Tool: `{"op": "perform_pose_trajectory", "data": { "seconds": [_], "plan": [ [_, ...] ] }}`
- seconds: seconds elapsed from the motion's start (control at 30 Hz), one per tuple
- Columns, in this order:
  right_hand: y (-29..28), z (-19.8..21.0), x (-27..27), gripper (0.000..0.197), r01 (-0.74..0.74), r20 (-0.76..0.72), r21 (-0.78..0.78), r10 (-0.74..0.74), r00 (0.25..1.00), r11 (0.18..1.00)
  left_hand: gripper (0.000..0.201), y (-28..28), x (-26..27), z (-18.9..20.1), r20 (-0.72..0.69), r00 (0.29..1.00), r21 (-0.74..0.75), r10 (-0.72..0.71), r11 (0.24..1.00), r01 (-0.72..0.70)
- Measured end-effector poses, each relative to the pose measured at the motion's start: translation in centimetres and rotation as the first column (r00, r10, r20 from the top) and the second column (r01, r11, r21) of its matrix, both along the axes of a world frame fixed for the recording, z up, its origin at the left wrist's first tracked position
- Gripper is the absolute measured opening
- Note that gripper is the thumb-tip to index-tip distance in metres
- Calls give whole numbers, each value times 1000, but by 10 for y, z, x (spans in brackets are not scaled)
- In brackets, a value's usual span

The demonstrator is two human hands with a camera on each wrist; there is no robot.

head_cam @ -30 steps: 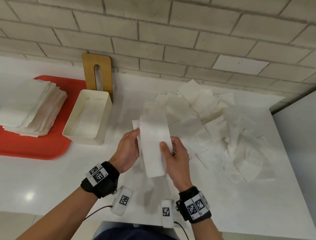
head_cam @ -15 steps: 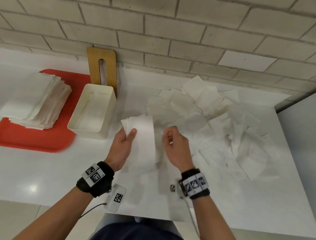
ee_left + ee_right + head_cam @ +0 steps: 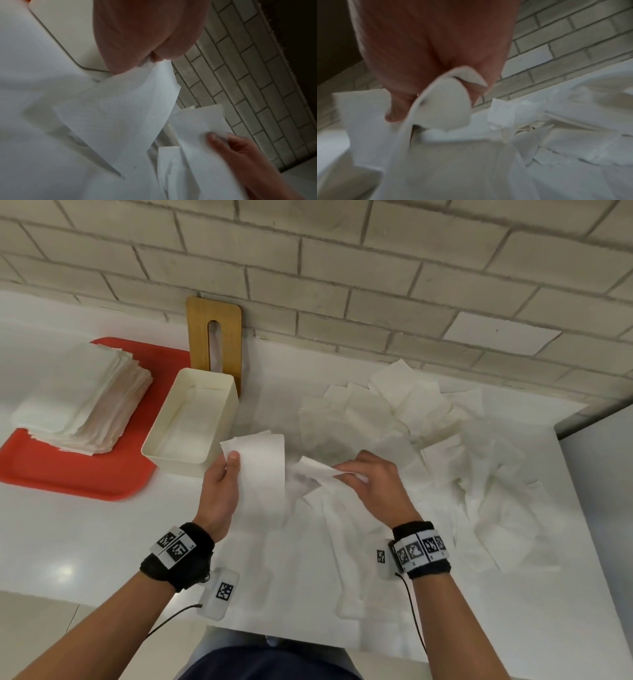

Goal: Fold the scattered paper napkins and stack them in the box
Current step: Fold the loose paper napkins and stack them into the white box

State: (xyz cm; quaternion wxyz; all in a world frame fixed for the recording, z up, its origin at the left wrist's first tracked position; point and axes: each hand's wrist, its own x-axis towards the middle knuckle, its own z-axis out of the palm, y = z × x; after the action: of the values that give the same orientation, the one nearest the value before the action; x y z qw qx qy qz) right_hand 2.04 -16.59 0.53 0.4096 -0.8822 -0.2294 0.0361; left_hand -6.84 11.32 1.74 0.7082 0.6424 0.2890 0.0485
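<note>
While your left hand (image 3: 219, 494) pinched the folded napkin (image 3: 262, 470) at its edge, your right hand (image 3: 373, 484) pinched another napkin (image 3: 317, 470); the box (image 3: 188, 419) stood at 10 o'clock, just beside.

**Layout on the worktop**

The box (image 3: 190, 419) stood left of centre on the worktop (image 3: 85, 542), with a slotted board (image 3: 214, 337) behind it against the wall (image 3: 342, 268). A tray (image 3: 68, 474) carrying stacked napkins (image 3: 82, 402) lay left; scattered napkins (image 3: 445, 457) lay right.
</note>
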Motion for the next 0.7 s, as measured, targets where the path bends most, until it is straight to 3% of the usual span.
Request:
{"op": "perform_pose_trajectory", "data": {
  "seconds": [0.07,0.2,0.3,0.37,0.47,0.7],
  "plan": [
    [-1,20,-8,20,111,2,169,-113,994,979,35,-6,3,2,6,1000,-41,30,999,-30],
    [26,61,-31,10,392,-316,460,-265,911,797,30,-23,11,9,23,999,-132,34,991,-30],
    [61,59,-50,15,444,-452,437,-236,860,783,33,-41,16,21,30,999,-215,13,977,-7],
    [77,49,-59,13,435,-456,369,-248,855,822,35,-49,17,31,43,998,-237,-39,970,48],
    [88,43,-64,24,482,-478,370,-282,832,794,37,-53,16,42,53,995,-221,-81,971,90],
    [98,55,-72,62,463,-640,601,45,767,652,39,-45,8,38,46,993,-222,-105,969,112]
  ]
}}
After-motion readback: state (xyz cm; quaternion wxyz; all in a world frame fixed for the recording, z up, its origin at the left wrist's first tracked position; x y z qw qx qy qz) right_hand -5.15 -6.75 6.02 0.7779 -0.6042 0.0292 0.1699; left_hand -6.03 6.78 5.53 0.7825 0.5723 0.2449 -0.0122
